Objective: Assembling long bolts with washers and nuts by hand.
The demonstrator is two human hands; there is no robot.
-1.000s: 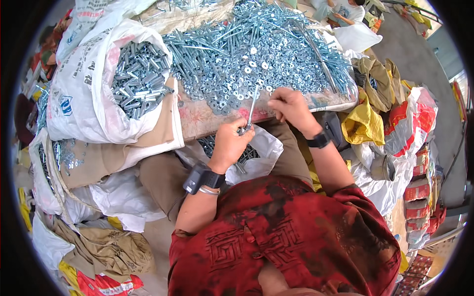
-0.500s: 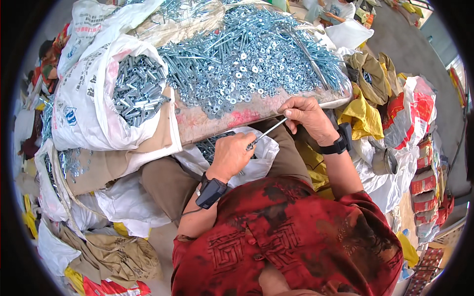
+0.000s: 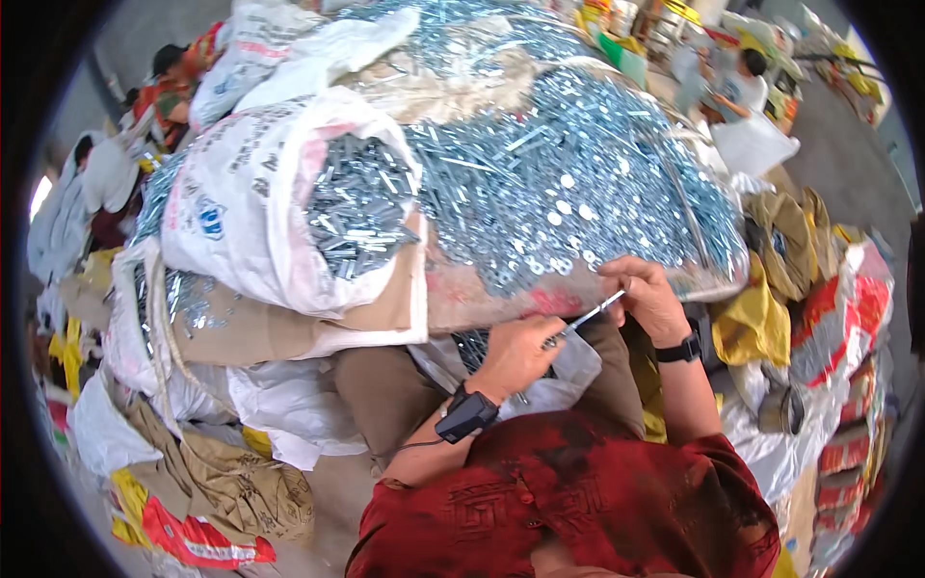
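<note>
Hardware lies heaped across the tabletop (image 3: 501,299): a mound of zinc-plated bolts and washers (image 3: 578,183), with a white sack of bolts (image 3: 279,202) to its left. Over the lap, the right hand (image 3: 647,301) pinches one end of a long bolt (image 3: 590,314) and the left hand (image 3: 517,352) grips the other. Threading goes best with the bolt kept level and steady above the open white bag (image 3: 568,371).

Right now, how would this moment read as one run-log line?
left hand: grips near end of long bolt | right hand: pinches far end | beyond: heap of bolts and washers | left: open sack of bolts
</note>
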